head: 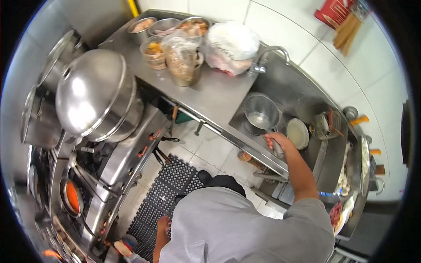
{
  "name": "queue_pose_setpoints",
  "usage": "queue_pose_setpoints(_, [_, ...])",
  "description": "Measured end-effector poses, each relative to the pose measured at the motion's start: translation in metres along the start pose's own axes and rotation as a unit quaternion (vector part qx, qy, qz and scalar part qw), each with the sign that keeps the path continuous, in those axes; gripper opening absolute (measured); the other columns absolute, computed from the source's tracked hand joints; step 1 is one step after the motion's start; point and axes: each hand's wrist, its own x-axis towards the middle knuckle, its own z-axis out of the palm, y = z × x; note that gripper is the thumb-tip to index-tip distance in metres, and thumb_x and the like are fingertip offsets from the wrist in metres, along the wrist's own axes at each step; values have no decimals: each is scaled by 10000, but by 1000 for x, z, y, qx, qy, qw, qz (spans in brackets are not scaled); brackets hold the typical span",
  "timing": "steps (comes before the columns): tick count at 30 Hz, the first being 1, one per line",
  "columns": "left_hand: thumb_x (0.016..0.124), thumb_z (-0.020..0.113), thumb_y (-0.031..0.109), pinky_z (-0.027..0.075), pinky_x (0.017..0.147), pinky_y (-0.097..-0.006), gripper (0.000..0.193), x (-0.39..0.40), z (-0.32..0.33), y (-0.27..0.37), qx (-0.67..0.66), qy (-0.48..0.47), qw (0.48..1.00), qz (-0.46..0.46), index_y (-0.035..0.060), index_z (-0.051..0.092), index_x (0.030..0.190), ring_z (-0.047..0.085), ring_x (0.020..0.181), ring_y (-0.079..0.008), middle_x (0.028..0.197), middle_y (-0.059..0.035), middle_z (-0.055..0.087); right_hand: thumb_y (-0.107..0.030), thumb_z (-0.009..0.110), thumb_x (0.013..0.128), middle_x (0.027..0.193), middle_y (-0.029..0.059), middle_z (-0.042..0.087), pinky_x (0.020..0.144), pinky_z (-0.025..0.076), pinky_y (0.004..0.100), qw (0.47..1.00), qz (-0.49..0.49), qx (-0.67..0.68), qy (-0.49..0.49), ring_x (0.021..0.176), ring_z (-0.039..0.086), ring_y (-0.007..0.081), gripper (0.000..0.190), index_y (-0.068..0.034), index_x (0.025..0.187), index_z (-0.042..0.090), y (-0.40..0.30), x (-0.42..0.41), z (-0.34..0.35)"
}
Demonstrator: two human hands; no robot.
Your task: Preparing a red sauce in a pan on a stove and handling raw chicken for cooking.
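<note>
My right hand [279, 142] reaches over the steel sink and is closed on the grey handle of a metal saucepan [261, 111], which sits in the sink under and to the right of the curved tap [274, 49]. A pale round bowl [297, 133] lies just right of the pan. Down at my left side hangs my left hand [163, 223], partly hidden by my shirt; its fingers look curled, but whether anything is in them I cannot tell.
Left stands a stove [115, 164] with a large domed steel pot [95, 95] and a frying pan of red sauce [72, 197]. Food containers [154, 54] and a white plastic bag [230, 46] crowd the steel counter [210, 95]. A black perforated mat [164, 184] covers part of the tiled floor.
</note>
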Motion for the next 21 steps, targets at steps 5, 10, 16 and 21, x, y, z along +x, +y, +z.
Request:
queue_pose_setpoints(5, [628,587,55,445,614,-383,116,-7,0,-6,-56,40,996,-53,52,519,722,548,687,-298,731,-124,530,-219,533,786,525,4,434,435,361,222,999,-32,-28,-8,461,425,106,222,-66,634,484,-2,-4,19])
queue_pose_setpoints(10, [723,535,205,443,686,-391,231,43,-17,-19,-95,-41,987,-126,54,561,895,556,835,-295,889,-137,580,-265,489,782,490,51,441,425,360,283,976,-109,-183,-38,417,449,174,300,-76,554,444,16,-6,-11])
queue_pose_setpoints(16, [812,406,331,421,781,-369,345,73,-4,-19,-229,63,950,-202,49,590,886,549,886,-301,900,-148,591,-254,532,774,597,38,515,451,445,269,997,33,58,-44,467,489,149,214,-41,800,535,7,7,-10])
queue_pose_setpoints(21, [819,387,227,433,784,-383,271,75,5,0,-82,43,993,-77,77,597,901,547,902,-298,980,-146,569,-214,531,777,854,70,602,515,471,230,978,-66,177,-87,546,520,115,235,-10,892,544,18,33,11])
